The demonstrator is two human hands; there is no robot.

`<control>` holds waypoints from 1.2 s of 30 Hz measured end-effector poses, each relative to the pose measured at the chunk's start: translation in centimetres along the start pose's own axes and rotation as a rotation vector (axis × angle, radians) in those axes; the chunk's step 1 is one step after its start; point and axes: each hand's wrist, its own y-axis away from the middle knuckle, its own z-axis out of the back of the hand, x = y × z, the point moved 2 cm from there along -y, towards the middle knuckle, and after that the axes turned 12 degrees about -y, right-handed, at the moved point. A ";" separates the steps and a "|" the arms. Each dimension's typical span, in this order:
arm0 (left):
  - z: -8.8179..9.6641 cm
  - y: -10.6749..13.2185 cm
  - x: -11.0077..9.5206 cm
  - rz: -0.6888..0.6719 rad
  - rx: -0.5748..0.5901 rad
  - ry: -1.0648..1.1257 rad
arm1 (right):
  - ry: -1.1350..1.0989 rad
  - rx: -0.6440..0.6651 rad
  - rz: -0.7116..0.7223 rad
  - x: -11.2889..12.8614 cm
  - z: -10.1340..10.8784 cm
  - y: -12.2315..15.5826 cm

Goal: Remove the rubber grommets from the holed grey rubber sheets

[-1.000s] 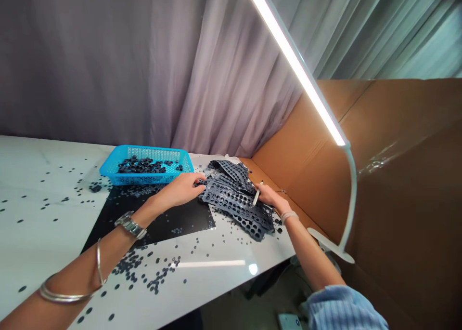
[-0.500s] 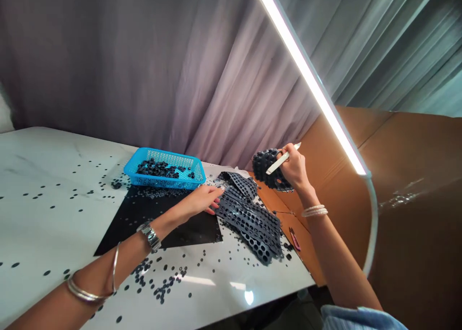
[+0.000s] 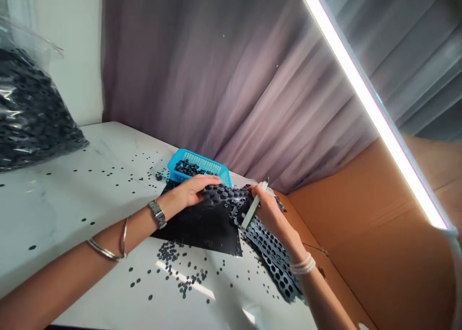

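Observation:
My left hand [image 3: 193,191] is closed on the left end of a dark piece of foam-like sheet [image 3: 225,193] covered with round pieces. In my right hand [image 3: 269,207] is a slim white pen-like tool [image 3: 254,207], slanting across the fingers; its exact kind I cannot make out. That hand's fingertips also meet the sheet's right end. Both hands hold the sheet above a flat black mat [image 3: 205,231]. Punched dark sheets [image 3: 276,253] full of round holes lie beneath and beside my right hand. Behind my left hand stands a blue plastic basket [image 3: 225,174] with small black pieces.
Small black discs [image 3: 168,252] lie scattered over the white table [image 3: 108,224]. A large clear bag [image 3: 32,108] of black rings stands at the left. Cardboard [image 3: 361,224] walls the right side, under a bright tube lamp [image 3: 375,106].
My right hand has brought the dark sheet down and left from over the cardboard, still with the white tool. My left hand has left the punched sheets and taken hold of it. The view has turned left.

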 end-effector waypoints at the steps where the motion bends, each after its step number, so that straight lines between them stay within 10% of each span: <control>1: 0.8 -0.1 -0.4 -0.030 -0.026 -0.118 | 0.057 0.025 0.050 0.2 -0.8 0.4; 11: 11.6 -1.3 -0.3 -0.204 -0.049 -1.282 | -0.075 0.144 0.199 2.6 -11.7 5.7; 18: 16.4 1.3 -0.6 -0.052 -0.186 -1.695 | -0.258 0.005 -0.208 1.5 -10.0 4.8; 22: 13.9 3.9 -0.7 0.011 -0.392 -1.962 | -0.379 -0.136 -0.443 -0.2 -9.6 4.2; 26: 8.2 6.2 1.2 -0.229 -0.600 -2.258 | -0.439 -0.241 -0.492 -0.5 -10.5 4.3; 30: 2.6 7.0 6.9 -0.681 -0.177 -2.158 | -0.417 -0.217 -0.448 0.0 -11.2 5.5; 36: 0.3 7.5 11.2 -0.687 -0.153 -2.169 | -0.320 0.036 -0.198 1.1 -11.7 7.8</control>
